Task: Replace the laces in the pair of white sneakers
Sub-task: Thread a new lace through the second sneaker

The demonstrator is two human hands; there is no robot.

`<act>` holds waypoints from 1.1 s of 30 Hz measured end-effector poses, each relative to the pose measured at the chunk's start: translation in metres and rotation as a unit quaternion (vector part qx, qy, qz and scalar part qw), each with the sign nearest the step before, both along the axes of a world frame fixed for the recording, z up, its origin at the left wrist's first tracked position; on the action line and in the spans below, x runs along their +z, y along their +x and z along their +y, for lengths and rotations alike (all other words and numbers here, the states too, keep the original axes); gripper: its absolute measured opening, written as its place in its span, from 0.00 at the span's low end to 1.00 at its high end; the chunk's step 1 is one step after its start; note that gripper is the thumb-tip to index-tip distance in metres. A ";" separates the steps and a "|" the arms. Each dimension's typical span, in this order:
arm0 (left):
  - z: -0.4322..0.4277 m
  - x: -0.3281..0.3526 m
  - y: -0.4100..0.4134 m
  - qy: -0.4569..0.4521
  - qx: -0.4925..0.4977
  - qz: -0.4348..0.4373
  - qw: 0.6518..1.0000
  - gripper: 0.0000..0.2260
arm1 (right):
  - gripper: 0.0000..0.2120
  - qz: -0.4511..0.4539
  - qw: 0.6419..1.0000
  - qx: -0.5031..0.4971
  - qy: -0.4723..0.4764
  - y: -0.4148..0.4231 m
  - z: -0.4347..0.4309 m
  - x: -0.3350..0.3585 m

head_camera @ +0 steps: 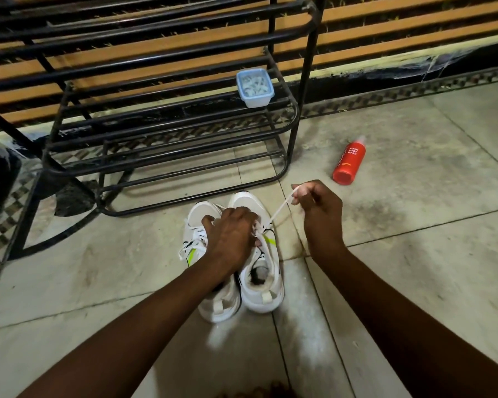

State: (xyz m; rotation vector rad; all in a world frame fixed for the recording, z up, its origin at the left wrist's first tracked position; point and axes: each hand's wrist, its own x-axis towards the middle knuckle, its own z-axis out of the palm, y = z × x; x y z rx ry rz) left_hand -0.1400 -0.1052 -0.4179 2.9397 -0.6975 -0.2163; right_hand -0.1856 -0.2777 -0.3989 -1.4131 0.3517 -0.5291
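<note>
The light is dim and uneven, strongest on the pale floor (400, 254) in the middle and on the white sneakers (259, 294), whose toes and heels glare almost to plain white, while the left edge and the bottom corners sink into near black. The black rack (167, 156) throws soft dark bands across the tiles to its left. The wide lens bows the rack's bars and the tile joints toward the edges, and detail looks slightly smeared, though the red bottle (349, 162) keeps a readable label.

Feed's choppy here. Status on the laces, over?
Right hand pinching lace, pulled taut. Left hand gripping that sneaker at the eyelets. Nothing blocking; bottle lies off right.
</note>
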 end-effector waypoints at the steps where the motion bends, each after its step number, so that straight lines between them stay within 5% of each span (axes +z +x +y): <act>1: 0.000 0.000 0.000 -0.003 0.005 0.002 1.000 0.22 | 0.15 0.001 0.985 0.027 0.169 0.003 0.005 0.005; 3: 0.001 0.000 0.000 -0.010 0.013 0.008 1.000 0.23 | 0.16 0.029 0.969 0.077 0.235 0.000 0.004 0.007; 5: 0.000 -0.001 0.001 -0.016 0.014 0.011 1.000 0.23 | 0.11 0.060 0.990 0.113 -0.058 -0.008 -0.009 0.002; 7: 0.000 -0.001 0.001 -0.016 0.015 0.016 1.000 0.23 | 0.04 0.079 0.892 0.184 -0.405 -0.016 -0.021 -0.003; 9: 0.000 0.000 0.002 -0.018 0.017 0.023 0.999 0.23 | 0.01 0.144 0.783 0.283 -0.535 -0.020 -0.024 -0.004; 11: 0.000 0.001 0.003 -0.015 0.017 0.027 0.999 0.23 | 0.04 0.169 0.717 0.299 -0.607 -0.021 -0.018 0.000; 15: 0.000 0.003 -0.001 -0.006 0.014 0.019 1.000 0.18 | 0.06 0.066 0.785 0.191 -0.586 -0.020 -0.021 0.026; 20: -0.001 0.003 -0.001 -0.008 0.011 0.019 1.000 0.18 | 0.04 0.046 0.774 0.170 -0.608 -0.021 -0.015 0.041; 24: 0.003 0.007 0.003 -0.084 0.040 0.087 0.992 0.22 | 0.06 0.029 0.811 0.148 -0.565 -0.023 -0.019 0.035; 29: 0.007 0.023 0.014 -0.326 0.110 0.221 0.913 0.19 | 0.07 0.007 0.850 0.110 -0.515 -0.022 -0.016 0.033; 31: 0.005 0.033 0.017 -0.367 0.060 0.231 0.899 0.20 | 0.06 0.017 0.844 0.097 -0.527 -0.022 -0.010 0.034; 33: -0.001 0.042 0.014 -0.428 0.022 0.314 0.847 0.22 | 0.06 0.021 0.845 0.086 -0.527 -0.022 -0.005 0.035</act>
